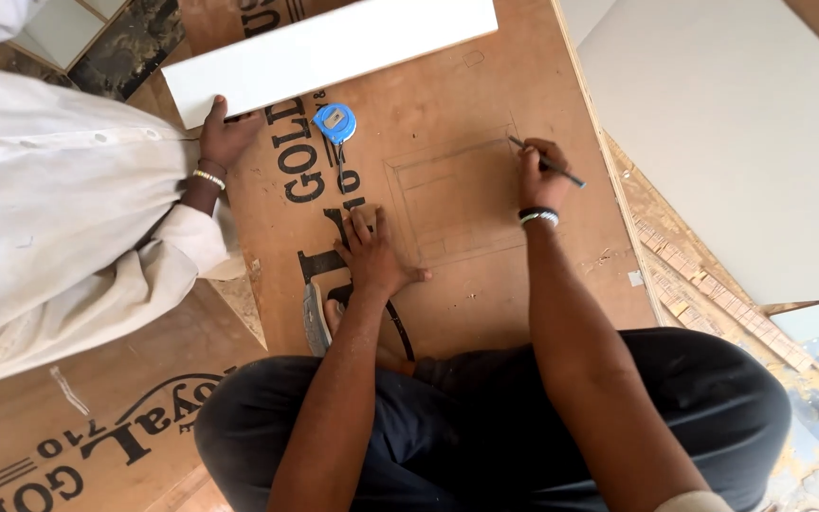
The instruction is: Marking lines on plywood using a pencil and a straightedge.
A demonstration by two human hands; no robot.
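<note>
Plywood sheet [485, 284] carries a pencilled rectangle [457, 204]. Right hand [542, 175] pinches the pencil [547, 163] at its two-o'clock corner; left hand [372, 251], spread flat at eight o'clock, should press firmly for straight lines.

Just one view here, and it sat on the seated person's head, looking almost straight down over the knees at the plywood sheet [485, 284] on the floor. It was close: both forearms ran up from the bottom edge, the left hand [372, 254] and right hand [542, 180] near centre. A co-worker's white sleeve [68, 218] filled the left side.
</note>
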